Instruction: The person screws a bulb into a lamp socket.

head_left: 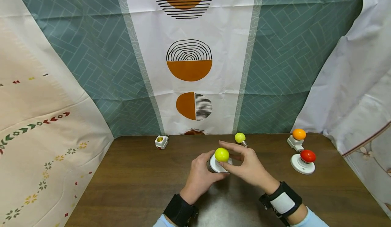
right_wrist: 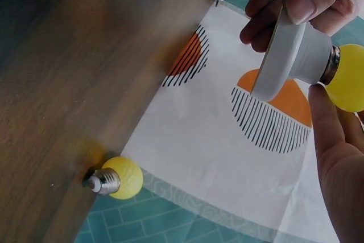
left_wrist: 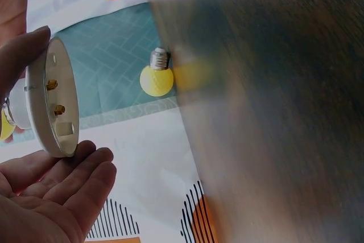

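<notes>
My left hand point(head_left: 201, 172) grips a white round lamp holder point(head_left: 217, 166) by its disc base, thumb on one side and fingers on the other. In the left wrist view the base's underside point(left_wrist: 63, 98) shows, with two brass screws. A yellow light bulb point(head_left: 222, 154) sits in the holder, its metal neck point(right_wrist: 331, 65) showing at the socket. The right hand point(head_left: 248, 164) holds around this bulb, thumb at its lower side and a finger by the neck. Both hands hold the lamp above the table.
Another yellow bulb point(head_left: 240, 137) lies at the table's back edge. A small white socket point(head_left: 161, 142) stands back left. At the right are an orange bulb point(head_left: 299, 134) in a white plug-type socket point(head_left: 295, 143) and a red bulb point(head_left: 308, 156) on a white round base point(head_left: 302, 167). Cloths hang behind.
</notes>
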Demonstrator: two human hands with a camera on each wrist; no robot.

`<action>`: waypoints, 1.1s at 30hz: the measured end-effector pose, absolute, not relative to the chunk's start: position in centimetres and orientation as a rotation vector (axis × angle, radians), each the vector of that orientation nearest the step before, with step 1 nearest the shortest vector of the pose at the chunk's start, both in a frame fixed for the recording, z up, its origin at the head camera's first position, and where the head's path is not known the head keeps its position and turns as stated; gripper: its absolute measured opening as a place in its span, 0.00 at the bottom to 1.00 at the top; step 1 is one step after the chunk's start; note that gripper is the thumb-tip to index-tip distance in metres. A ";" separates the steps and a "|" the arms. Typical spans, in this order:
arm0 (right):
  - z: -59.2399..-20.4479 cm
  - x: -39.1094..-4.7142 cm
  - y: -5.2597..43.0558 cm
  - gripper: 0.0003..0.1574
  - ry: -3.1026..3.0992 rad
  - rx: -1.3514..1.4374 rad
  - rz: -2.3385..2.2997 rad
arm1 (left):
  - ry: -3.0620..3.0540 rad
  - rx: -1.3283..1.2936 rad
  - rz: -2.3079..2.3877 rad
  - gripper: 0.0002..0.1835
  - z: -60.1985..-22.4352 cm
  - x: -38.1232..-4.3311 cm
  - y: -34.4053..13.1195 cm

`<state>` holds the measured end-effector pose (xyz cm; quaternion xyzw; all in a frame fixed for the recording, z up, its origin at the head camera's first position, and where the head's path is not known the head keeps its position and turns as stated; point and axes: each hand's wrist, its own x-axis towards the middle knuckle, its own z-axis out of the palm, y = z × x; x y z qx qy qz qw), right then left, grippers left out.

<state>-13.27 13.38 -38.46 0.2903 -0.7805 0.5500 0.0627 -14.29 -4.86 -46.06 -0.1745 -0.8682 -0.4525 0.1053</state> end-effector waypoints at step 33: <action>-38.3 -12.9 13.2 0.29 -2.291 0.906 1.684 | -2.574 -0.500 -1.358 0.40 -45.6 -14.0 -4.8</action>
